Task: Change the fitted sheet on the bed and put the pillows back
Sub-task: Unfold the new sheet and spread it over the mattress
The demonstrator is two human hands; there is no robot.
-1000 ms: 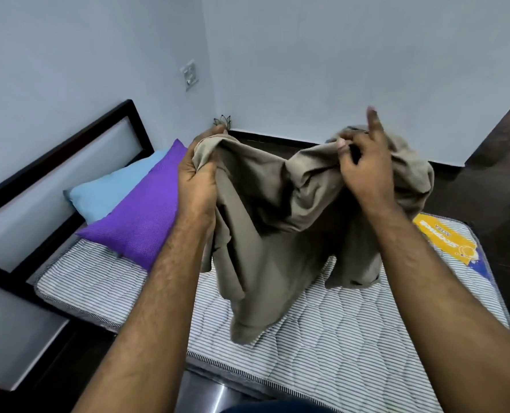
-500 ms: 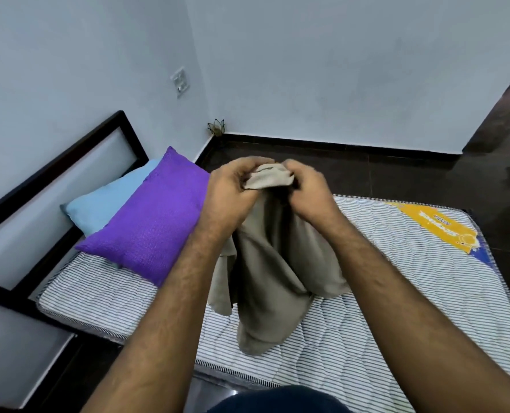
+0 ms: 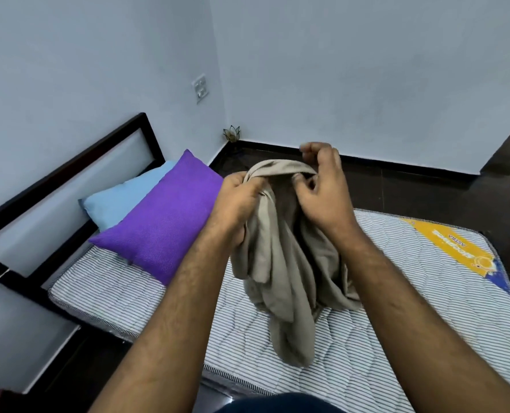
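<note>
Headboard at far left; blue pillow and purple pillow lie on the bare striped mattress. Left hand clenches the bunched beige sheet held above the mattress centre, lower folds resting on it. Right hand pinches the sheet's top edge
</note>
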